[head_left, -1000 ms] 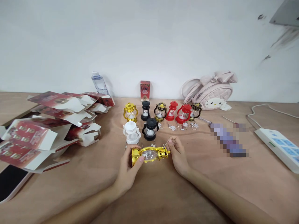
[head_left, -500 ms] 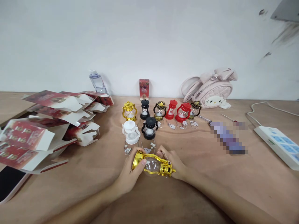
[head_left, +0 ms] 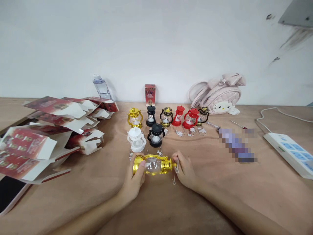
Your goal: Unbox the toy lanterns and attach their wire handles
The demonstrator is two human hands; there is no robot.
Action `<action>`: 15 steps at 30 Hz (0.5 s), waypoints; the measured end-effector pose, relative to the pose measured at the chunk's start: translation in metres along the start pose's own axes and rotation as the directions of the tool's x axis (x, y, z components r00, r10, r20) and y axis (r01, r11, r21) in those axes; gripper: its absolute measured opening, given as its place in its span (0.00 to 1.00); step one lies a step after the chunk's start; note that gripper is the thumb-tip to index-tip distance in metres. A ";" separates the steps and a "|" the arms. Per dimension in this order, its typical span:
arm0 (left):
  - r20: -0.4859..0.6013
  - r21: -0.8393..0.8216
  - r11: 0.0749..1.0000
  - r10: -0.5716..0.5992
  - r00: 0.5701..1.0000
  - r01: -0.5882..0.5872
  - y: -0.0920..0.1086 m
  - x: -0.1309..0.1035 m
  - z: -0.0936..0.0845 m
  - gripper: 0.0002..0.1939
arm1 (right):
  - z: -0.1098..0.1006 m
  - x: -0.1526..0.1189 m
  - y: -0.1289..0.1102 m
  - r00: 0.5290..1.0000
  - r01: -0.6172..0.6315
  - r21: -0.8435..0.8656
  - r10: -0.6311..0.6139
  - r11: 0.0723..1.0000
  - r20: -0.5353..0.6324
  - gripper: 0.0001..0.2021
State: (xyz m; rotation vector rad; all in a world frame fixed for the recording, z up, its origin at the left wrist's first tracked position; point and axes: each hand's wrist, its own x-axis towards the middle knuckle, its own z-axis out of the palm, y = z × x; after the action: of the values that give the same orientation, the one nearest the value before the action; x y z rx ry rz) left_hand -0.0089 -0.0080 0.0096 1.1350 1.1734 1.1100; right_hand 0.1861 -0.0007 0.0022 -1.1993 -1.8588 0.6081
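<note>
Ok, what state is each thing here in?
Held gold lantern, on its side
Left hand, closed around that lantern
Right hand, pinching a wire
Wire, bent
Eight other lanterns, upright
Red box, shut, upright
Cartons, piled, flaps open
Bottle, capped
Pink bag, zip unclear
Power strip, lying flat
Pixelated item, cannot tell

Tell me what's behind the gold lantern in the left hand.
Beyond the gold lantern, a white lantern and a black lantern stand on the table, with small parts before them. Whatever the gold lantern and left hand cover cannot be seen.
</note>
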 end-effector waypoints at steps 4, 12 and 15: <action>-0.088 -0.091 0.995 0.024 0.996 -0.032 -0.001 0.001 0.001 0.26 | 0.004 -0.001 -0.006 0.982 -0.131 0.202 0.099 0.971 0.162 0.16; 0.049 0.173 0.737 0.656 0.753 -0.653 -0.001 -0.013 -0.010 0.17 | -0.004 0.025 0.024 0.840 -0.330 0.559 0.507 0.761 -0.195 0.22; 0.133 0.164 0.592 0.780 0.612 -0.789 0.001 -0.017 -0.005 0.22 | -0.009 0.031 0.036 0.810 -0.306 0.580 0.527 0.755 -0.259 0.19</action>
State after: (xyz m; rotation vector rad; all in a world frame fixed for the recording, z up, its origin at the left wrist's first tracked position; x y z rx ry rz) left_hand -0.0152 -0.0242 0.0120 1.9471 0.7272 1.6309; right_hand 0.2051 0.0425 -0.0080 -1.2620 -0.9649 0.9539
